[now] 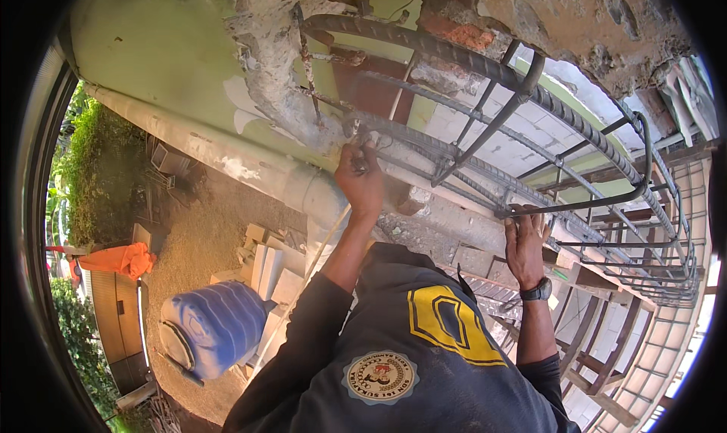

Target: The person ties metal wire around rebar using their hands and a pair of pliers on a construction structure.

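A rebar cage [560, 123] of ribbed bars and bent stirrups runs from the broken concrete column [265, 54] toward the right. My left hand [359, 177] is raised beside the column, at the near end of the lower bars. Its fingers are closed around something small and dark that I cannot make out. My right hand [527, 240], with a dark watch [538, 289] on the wrist, grips the cage's lower edge by a stirrup corner [509, 212]. Its fingertips bend over the bar.
Rough broken concrete [583, 24] hangs over the cage. Far below on the left are a blue tank [216, 328], stacked pale blocks [265, 270] and an orange cloth [121, 260] on sandy ground. A green wall [163, 54] stands at upper left, wooden formwork [606, 350] at lower right.
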Tool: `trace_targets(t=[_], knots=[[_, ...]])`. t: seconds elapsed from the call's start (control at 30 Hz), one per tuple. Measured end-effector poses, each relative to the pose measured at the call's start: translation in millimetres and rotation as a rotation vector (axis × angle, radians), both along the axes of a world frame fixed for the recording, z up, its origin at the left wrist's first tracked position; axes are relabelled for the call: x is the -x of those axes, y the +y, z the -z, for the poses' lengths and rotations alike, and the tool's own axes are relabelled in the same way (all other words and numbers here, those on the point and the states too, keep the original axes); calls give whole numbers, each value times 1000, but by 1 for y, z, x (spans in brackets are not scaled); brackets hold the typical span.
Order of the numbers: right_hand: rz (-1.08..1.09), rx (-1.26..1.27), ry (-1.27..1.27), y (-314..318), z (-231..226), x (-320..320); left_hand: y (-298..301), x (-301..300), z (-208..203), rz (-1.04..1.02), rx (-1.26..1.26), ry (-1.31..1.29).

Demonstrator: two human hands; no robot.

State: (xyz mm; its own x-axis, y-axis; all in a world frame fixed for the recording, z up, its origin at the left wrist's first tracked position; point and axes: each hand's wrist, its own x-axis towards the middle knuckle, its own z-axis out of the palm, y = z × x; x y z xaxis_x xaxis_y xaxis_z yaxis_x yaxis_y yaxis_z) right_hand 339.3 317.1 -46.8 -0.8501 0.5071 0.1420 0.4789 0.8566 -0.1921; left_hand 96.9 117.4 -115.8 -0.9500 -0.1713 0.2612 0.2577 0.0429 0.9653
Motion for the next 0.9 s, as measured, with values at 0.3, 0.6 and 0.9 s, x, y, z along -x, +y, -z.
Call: trace_targets(t=[0.3, 0.6, 0.9], knots=[[27, 157, 68, 16, -9, 0, 5, -2, -18, -25, 36, -37], [139, 43, 169, 12, -17, -8, 18, -2, -20, -46, 41, -96], [-2, -27, 126, 10, -9, 0, 6, 4, -1, -21, -60, -101]])
